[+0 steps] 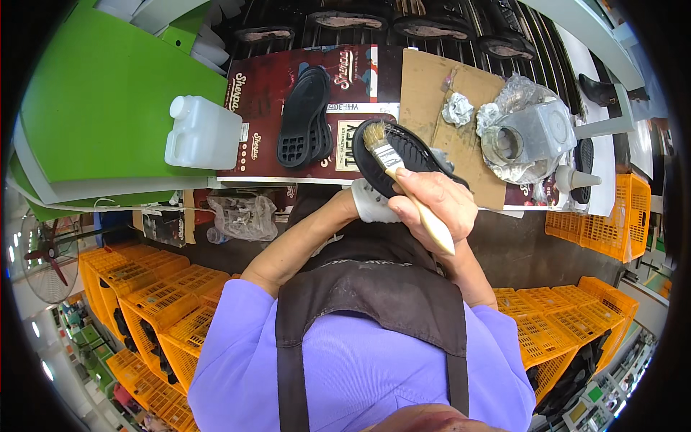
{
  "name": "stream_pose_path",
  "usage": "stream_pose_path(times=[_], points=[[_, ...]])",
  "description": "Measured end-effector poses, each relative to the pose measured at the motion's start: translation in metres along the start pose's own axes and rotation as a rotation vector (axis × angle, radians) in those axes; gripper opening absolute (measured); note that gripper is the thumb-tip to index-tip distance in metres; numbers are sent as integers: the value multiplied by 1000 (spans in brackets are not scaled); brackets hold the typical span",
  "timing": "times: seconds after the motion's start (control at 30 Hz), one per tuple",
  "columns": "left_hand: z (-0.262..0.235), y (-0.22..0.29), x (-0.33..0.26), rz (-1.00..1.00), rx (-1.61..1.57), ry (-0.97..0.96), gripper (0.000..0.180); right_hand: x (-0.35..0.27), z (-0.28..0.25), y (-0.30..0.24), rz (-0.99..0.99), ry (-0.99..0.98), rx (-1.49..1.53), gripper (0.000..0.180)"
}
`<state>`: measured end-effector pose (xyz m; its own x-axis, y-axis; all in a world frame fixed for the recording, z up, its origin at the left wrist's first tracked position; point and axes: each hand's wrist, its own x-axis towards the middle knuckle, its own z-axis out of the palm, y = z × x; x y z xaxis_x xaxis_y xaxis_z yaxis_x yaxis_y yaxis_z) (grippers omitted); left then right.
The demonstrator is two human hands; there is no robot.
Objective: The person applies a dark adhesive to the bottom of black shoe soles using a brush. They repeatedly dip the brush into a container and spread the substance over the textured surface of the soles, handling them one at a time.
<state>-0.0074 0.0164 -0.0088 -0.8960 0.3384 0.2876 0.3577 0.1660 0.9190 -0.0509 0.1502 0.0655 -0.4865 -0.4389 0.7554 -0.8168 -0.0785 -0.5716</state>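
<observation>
My right hand (440, 201) is closed round the pale wooden handle of a flat paintbrush (389, 155). The brush's bristles rest on the upturned face of a black shoe sole (421, 147), near its far left end. Under that sole is my left hand (373, 201), in a white glove or wrap; it holds the sole up from below at the table's near edge, with most of its fingers hidden. Left of it, another black sole pair (302, 119) lies stacked on dark red printed cardboard (259, 93).
A white plastic jug (205, 133) stands at left. On brown cardboard (421, 93) sit crumpled white wads (457, 109) and a clear plastic container (540, 133) in wrap. A squeeze bottle (578, 178) lies right. Black shoes (432, 29) line the far rack; orange crates (169, 295) flank me.
</observation>
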Motion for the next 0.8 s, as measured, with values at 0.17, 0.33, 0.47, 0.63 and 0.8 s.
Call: stream_pose_path(times=[0.17, 0.33, 0.47, 0.63, 0.8], points=[[-3, 0, -4, -53, -39, -71, 16, 4, -5, 1, 18, -22, 5, 31], [-10, 14, 1, -141, -69, -273, 22, 6, -13, 12, 48, -30, 23, 25], [-19, 21, 0, -228, -110, -393, 31, 7, -21, 22, 87, -55, 24, 24], [-24, 16, -5, -261, -206, -437, 35, 5, -27, 42, 128, -59, 16, 22], [-27, 15, -15, -385, -381, -316, 53, 2, -29, 56, 153, -18, 31, 21]])
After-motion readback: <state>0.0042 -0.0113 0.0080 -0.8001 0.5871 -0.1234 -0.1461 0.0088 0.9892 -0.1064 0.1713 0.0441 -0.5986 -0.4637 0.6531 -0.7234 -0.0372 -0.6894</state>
